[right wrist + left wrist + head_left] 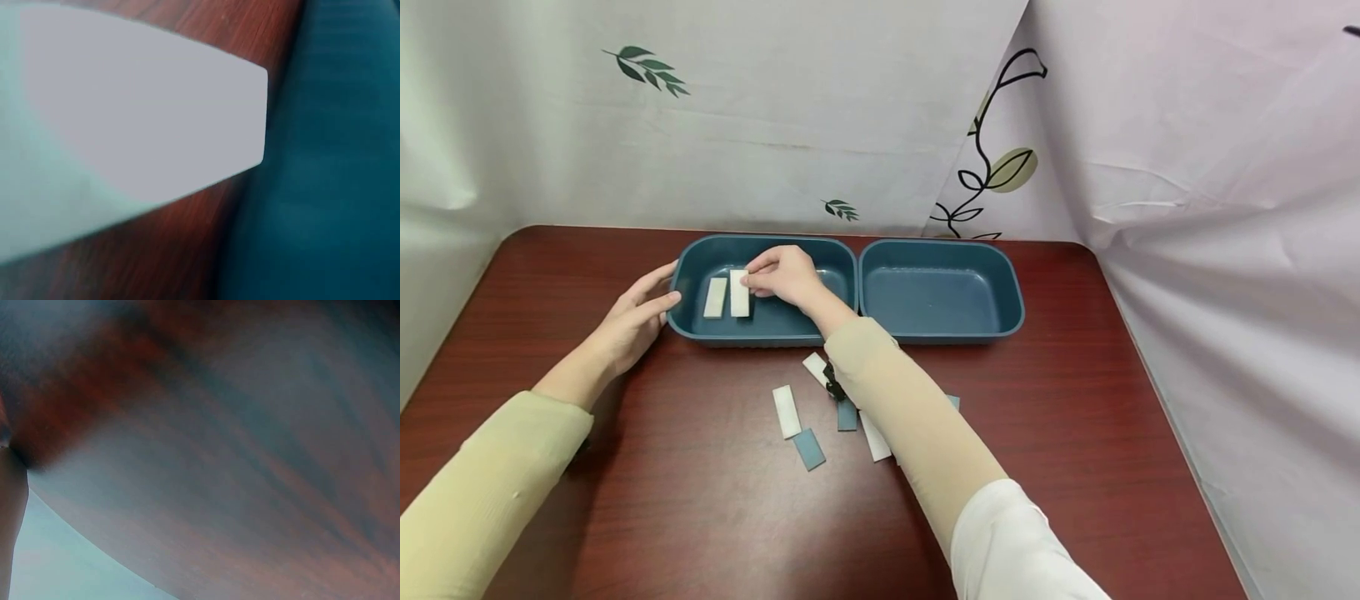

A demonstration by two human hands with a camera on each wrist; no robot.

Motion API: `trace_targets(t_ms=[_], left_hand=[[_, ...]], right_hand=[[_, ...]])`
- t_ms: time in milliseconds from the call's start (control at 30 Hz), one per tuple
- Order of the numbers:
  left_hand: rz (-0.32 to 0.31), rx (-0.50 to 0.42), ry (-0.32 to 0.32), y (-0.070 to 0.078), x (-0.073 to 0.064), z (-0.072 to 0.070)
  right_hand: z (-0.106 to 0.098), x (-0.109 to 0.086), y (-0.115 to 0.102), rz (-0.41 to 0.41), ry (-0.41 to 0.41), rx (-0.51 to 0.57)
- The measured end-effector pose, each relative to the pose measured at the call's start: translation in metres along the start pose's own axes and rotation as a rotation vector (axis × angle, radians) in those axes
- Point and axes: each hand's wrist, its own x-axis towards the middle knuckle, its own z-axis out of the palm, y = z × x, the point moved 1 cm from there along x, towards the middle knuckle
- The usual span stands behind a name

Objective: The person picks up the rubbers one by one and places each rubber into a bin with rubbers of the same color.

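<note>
My right hand pinches a white rectangular tile between thumb and fingertips, inside the left blue tray. Beside it, a second white tile lies on that tray's floor. My left hand rests against the tray's left end from outside, thumb at the rim and fingers extended along the wall. On the table below lie a white tile and a blue-grey tile that meet at a corner. A large white tile fills much of the right wrist view, close to the tray's wall.
A right blue tray stands side by side with the left one. Under and around the right forearm lie more tiles, among them a blue-grey tile and a white tile, partly covered by the sleeve. A curtain hangs behind the table.
</note>
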Motion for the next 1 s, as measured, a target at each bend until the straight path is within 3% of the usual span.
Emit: trace_targets(t_ms=[200,600,1000], left_hand=[[-0.007,0.01,0.008,-0.0009,0.0,0.0],[-0.003,0.024,0.013,0.0003,0.0013,0.0009],[-0.003,0.016,0.021,0.0003,0.0012,0.0022]], right_hand=[[0.0034,0.0051,-0.0004,0.081,0.021,-0.002],[0.0054,0.0101,0.0015,0.147,0.061,-0.06],[0.0072,0.0101,0.0066,0.13,0.034,0.003]])
